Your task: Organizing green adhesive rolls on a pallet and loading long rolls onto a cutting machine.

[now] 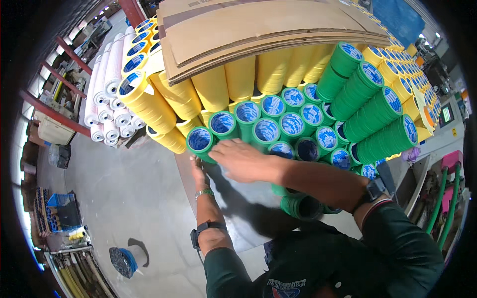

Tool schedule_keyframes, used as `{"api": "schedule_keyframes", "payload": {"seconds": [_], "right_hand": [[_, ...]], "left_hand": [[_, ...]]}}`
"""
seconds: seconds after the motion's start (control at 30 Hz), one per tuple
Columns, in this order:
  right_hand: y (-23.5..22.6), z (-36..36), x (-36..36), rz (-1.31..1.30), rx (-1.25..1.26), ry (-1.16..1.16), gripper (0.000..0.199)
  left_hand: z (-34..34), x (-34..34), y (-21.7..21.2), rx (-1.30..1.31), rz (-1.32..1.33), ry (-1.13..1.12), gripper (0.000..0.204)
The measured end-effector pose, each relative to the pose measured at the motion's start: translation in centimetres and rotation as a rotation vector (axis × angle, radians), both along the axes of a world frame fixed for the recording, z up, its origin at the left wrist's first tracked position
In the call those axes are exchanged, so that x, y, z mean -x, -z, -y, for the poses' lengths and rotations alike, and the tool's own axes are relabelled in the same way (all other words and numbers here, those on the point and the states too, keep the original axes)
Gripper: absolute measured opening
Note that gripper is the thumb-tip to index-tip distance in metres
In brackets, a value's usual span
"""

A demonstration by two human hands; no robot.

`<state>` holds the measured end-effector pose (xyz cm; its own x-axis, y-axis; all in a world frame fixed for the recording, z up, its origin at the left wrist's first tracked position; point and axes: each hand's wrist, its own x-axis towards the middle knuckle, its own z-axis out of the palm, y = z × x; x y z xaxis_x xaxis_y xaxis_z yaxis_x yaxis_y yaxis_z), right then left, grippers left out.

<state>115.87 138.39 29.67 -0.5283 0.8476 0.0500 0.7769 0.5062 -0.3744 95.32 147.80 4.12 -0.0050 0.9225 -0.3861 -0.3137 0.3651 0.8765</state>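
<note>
Both hands are at the leftmost stack of green tape rolls, which stands at the left end of a close-packed group of green tape stacks. My left hand grips the near side of this stack low down, its fingertips partly hidden. Across its right side lies my right hand, fingers bent against the green rolls. The stacks show blue printed cores at their upper ends. Further right, several long green stacks lean at a tilt on the others.
Stacks of yellow tape rolls stand behind and left, with flat cardboard sheets on top. White wrapped rolls are piled at far left. A blue spool sits on the floor. At right stands a machine with a screen.
</note>
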Motion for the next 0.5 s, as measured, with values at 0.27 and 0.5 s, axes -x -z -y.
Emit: {"api": "schedule_keyframes", "payload": {"seconds": [0.27,0.5], "right_hand": [[7.1,-6.2,6.3,0.069,-0.087,0.166,0.032],[8.4,-4.8,7.3,0.174,-0.167,0.112,0.019]], "left_hand": [[-2.0,0.4,1.3,-0.001,0.214,0.151,0.073],[-2.5,4.3,7.0,-0.090,0.020,0.066,0.064]]}}
